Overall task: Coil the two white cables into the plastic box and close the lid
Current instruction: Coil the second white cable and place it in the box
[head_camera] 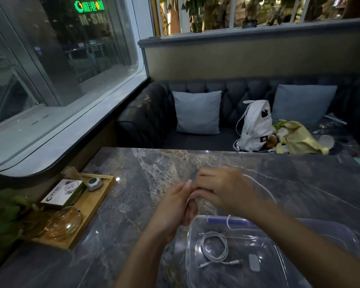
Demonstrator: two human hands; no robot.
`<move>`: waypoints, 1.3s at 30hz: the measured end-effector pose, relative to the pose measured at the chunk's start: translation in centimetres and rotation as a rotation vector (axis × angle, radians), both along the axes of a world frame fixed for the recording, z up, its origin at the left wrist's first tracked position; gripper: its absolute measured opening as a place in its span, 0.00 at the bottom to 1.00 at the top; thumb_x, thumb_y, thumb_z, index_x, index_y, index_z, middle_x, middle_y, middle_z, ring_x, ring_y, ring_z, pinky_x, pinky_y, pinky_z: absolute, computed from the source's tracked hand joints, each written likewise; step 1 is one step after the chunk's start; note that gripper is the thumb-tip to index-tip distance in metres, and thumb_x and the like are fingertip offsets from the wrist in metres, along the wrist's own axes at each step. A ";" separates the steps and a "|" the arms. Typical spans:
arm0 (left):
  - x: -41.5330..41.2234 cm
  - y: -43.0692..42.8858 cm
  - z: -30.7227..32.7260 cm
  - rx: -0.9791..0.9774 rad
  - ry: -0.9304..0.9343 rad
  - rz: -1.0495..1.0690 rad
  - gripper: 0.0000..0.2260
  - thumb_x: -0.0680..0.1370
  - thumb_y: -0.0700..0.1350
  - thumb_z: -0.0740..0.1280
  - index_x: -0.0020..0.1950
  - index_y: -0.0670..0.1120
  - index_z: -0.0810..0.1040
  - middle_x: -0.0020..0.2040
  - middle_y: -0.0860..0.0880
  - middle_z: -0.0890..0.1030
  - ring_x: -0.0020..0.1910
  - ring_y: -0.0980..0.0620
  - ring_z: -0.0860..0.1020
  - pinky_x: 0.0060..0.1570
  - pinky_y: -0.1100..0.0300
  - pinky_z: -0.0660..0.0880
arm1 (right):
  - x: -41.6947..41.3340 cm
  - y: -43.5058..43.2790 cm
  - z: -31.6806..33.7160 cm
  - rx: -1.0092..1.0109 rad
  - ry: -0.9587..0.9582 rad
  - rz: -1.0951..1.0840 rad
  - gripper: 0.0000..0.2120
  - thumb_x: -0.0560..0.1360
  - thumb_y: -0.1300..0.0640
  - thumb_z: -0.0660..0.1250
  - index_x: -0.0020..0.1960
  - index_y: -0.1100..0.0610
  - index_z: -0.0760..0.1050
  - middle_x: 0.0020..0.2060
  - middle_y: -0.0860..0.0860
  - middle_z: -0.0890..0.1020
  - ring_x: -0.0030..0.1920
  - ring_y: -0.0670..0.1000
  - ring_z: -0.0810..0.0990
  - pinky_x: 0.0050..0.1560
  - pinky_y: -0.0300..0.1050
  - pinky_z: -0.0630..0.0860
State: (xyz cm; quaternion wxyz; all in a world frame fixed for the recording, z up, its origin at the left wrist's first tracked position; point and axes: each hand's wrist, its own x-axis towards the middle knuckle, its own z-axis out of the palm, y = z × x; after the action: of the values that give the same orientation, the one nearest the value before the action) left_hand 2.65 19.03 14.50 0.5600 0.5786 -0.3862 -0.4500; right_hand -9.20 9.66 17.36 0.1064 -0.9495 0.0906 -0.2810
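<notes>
The left grip point(175, 206) is closed on the second white cable point(228, 222): its fingers are curled with the thumb raised, and a short white stretch shows between them. The right grip point(220, 190) meets it from the right, fingers bent down over the same cable at the left fingertips. Both hover above the surface point(133, 204), just beyond the far left corner of the plastic box point(188, 242).

From under the right grip the cable arcs out to the right, passes behind the right forearm, and its loose end hangs over the box's far wall, by a blue strip there. The box is clear and open, and stands at the near right of the surface. Inside it the coiled cable point(226, 247) lies flat on the floor as a loose ring, its plug ends trailing to the near side beside a small grey patch.

At the left edge a wooden tray point(96, 206) holds a green and white carton point(63, 193), a small silver gadget point(94, 183) and an amber glass piece point(63, 222). Beyond the surface, a dark sofa point(154, 125) carries two pale cushions point(197, 112), a white backpack point(255, 125) and a yellow bag point(299, 140).
</notes>
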 end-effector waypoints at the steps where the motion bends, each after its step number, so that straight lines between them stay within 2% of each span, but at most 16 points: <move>1: 0.1 0.1 0.0 0.024 0.003 -0.016 0.17 0.81 0.48 0.54 0.35 0.45 0.71 0.18 0.51 0.68 0.17 0.57 0.62 0.18 0.67 0.59 | -0.1 -0.3 0.1 0.048 -0.004 0.005 0.06 0.71 0.53 0.69 0.41 0.54 0.81 0.34 0.50 0.82 0.33 0.49 0.79 0.33 0.45 0.76; 4: 0.4 0.4 0.1 0.112 0.104 -0.081 0.17 0.80 0.49 0.55 0.34 0.46 0.70 0.17 0.53 0.64 0.16 0.58 0.58 0.18 0.70 0.56 | -0.5 -1.3 0.4 0.142 0.025 0.030 0.05 0.70 0.54 0.69 0.40 0.56 0.81 0.36 0.50 0.82 0.37 0.48 0.79 0.35 0.49 0.78; 9: 0.9 1.0 0.6 0.104 0.400 -0.159 0.14 0.74 0.50 0.58 0.30 0.47 0.70 0.18 0.55 0.60 0.16 0.60 0.53 0.18 0.72 0.50 | -1.0 -3.3 0.8 0.232 -0.042 -0.033 0.04 0.68 0.56 0.73 0.39 0.57 0.83 0.35 0.50 0.83 0.35 0.41 0.76 0.38 0.40 0.74; 11: 1.2 1.3 0.6 0.040 0.515 -0.177 0.15 0.75 0.49 0.57 0.29 0.47 0.71 0.18 0.55 0.60 0.17 0.58 0.51 0.19 0.69 0.48 | -1.2 -4.1 0.7 0.388 -0.103 -0.080 0.03 0.67 0.58 0.73 0.40 0.55 0.83 0.35 0.47 0.82 0.34 0.40 0.76 0.39 0.33 0.73; 14: 1.6 1.7 0.8 -0.077 0.670 -0.186 0.16 0.77 0.48 0.56 0.31 0.46 0.71 0.19 0.55 0.57 0.18 0.57 0.51 0.19 0.68 0.49 | -1.2 -5.0 0.2 0.641 -0.237 -0.122 0.10 0.67 0.61 0.73 0.42 0.46 0.82 0.33 0.44 0.83 0.29 0.39 0.76 0.31 0.29 0.70; 17: 1.9 2.2 1.2 -0.183 0.764 -0.172 0.12 0.72 0.48 0.70 0.32 0.46 0.72 0.21 0.54 0.55 0.18 0.57 0.52 0.17 0.67 0.52 | -1.4 -5.7 -0.9 0.790 -0.294 -0.155 0.12 0.68 0.61 0.72 0.42 0.43 0.82 0.28 0.41 0.82 0.22 0.40 0.71 0.23 0.31 0.68; 19: 2.2 2.5 1.5 -0.242 0.813 -0.129 0.13 0.64 0.46 0.78 0.31 0.45 0.73 0.21 0.54 0.55 0.18 0.58 0.51 0.15 0.67 0.53 | -1.4 -6.0 -1.8 0.815 -0.263 -0.184 0.09 0.68 0.62 0.72 0.45 0.50 0.83 0.27 0.37 0.82 0.22 0.39 0.71 0.23 0.28 0.67; 21: 2.6 2.6 1.8 -0.300 0.844 -0.058 0.15 0.60 0.45 0.80 0.32 0.45 0.73 0.22 0.54 0.54 0.18 0.58 0.51 0.15 0.68 0.53 | -1.3 -6.0 -2.7 0.773 -0.220 -0.202 0.08 0.69 0.64 0.71 0.47 0.57 0.83 0.26 0.36 0.80 0.25 0.34 0.74 0.28 0.23 0.67; 24: 3.0 2.7 2.3 -0.361 0.881 0.055 0.12 0.65 0.45 0.76 0.32 0.46 0.72 0.23 0.53 0.53 0.19 0.58 0.50 0.16 0.68 0.52 | -1.3 -5.3 -3.7 0.544 -0.090 -0.211 0.09 0.71 0.65 0.69 0.50 0.59 0.82 0.39 0.43 0.84 0.39 0.34 0.77 0.41 0.22 0.68; 25: 3.2 2.7 2.3 -0.379 0.884 0.089 0.11 0.70 0.47 0.70 0.32 0.46 0.72 0.23 0.53 0.53 0.19 0.57 0.50 0.17 0.68 0.52 | -1.4 -5.0 -3.9 0.476 -0.067 -0.208 0.10 0.71 0.65 0.68 0.51 0.58 0.81 0.42 0.49 0.85 0.42 0.40 0.78 0.43 0.23 0.68; 27: 3.7 2.9 2.4 -0.424 0.880 0.138 0.14 0.76 0.49 0.58 0.31 0.48 0.72 0.23 0.53 0.53 0.20 0.56 0.50 0.17 0.66 0.53 | -1.4 -4.5 -4.5 0.335 -0.013 -0.189 0.13 0.73 0.65 0.66 0.55 0.55 0.79 0.46 0.54 0.85 0.44 0.48 0.80 0.43 0.31 0.68; 30: 4.6 3.0 2.5 -0.480 0.864 0.183 0.18 0.79 0.49 0.53 0.31 0.48 0.72 0.24 0.53 0.54 0.20 0.56 0.51 0.17 0.65 0.56 | -1.5 -3.6 -4.5 0.109 0.262 -0.209 0.16 0.77 0.56 0.60 0.63 0.43 0.71 0.51 0.50 0.82 0.49 0.53 0.80 0.44 0.42 0.72; 32: 4.9 2.9 2.6 -0.466 0.821 0.221 0.17 0.79 0.50 0.53 0.32 0.48 0.71 0.24 0.53 0.53 0.20 0.56 0.51 0.17 0.66 0.56 | -1.6 -3.0 -3.9 -0.120 0.350 -0.183 0.17 0.74 0.54 0.65 0.61 0.40 0.73 0.45 0.47 0.83 0.43 0.51 0.81 0.37 0.41 0.74; 34: 4.8 2.7 2.3 -0.431 0.741 0.277 0.16 0.80 0.50 0.53 0.34 0.47 0.68 0.22 0.53 0.55 0.20 0.57 0.51 0.17 0.68 0.57 | -1.6 -1.9 -2.9 -0.244 0.419 -0.114 0.16 0.67 0.59 0.69 0.53 0.44 0.78 0.37 0.48 0.84 0.35 0.51 0.82 0.29 0.41 0.71; 36: 4.7 2.4 2.0 -0.384 0.646 0.330 0.16 0.81 0.51 0.52 0.35 0.47 0.67 0.20 0.54 0.62 0.18 0.60 0.57 0.17 0.68 0.60 | -1.7 -0.9 -2.1 -0.262 0.500 -0.027 0.09 0.70 0.58 0.63 0.49 0.49 0.77 0.39 0.50 0.83 0.39 0.54 0.81 0.32 0.43 0.67; 39: 4.3 2.0 1.5 -0.336 0.536 0.375 0.15 0.81 0.50 0.53 0.36 0.47 0.68 0.22 0.52 0.71 0.20 0.57 0.70 0.22 0.64 0.72 | -1.9 0.2 -1.0 -0.190 0.533 0.087 0.11 0.74 0.55 0.57 0.48 0.51 0.77 0.43 0.51 0.83 0.43 0.54 0.80 0.37 0.42 0.63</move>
State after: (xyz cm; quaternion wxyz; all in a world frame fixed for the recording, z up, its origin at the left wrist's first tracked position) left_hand 6.99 21.04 16.02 0.8012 0.4010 -0.1815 -0.4054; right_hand -11.08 9.84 16.32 0.0012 -0.9986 0.0479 -0.0240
